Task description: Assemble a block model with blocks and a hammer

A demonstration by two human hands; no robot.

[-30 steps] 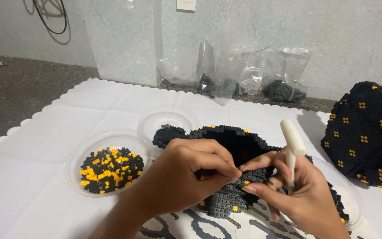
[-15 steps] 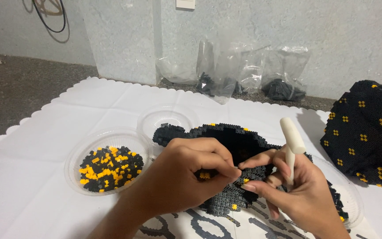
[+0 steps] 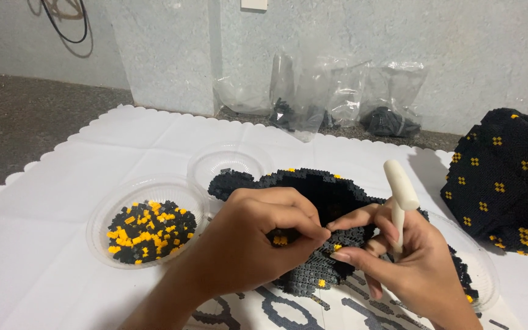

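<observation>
The left hand (image 3: 258, 235) and right hand (image 3: 410, 263) meet at the lower centre of the frame over a black brick-built model (image 3: 313, 201) dotted with yellow. The left hand's fingertips are pinched together at the model's near rim, seemingly on a tiny brick, though the piece itself is too small to make out. The right hand steadies the model from the other side and has a cream plastic tool (image 3: 400, 190) clamped upright between its fingers.

The step in hand looks like seating a small piece on the model's edge; pressing it home would call for a firm, short push while the right hand braces.

To the left, a clear round dish (image 3: 102, 214) holds loose black and yellow bricks; an empty-looking clear dish (image 3: 230, 160) sits behind it, touching the model. A finished black-and-yellow section (image 3: 508, 183) stands at the right edge. Everything rests on a white scalloped sheet (image 3: 123, 137), with free room at the left and rear, before the clear plastic bags (image 3: 337, 98) by the wall.
</observation>
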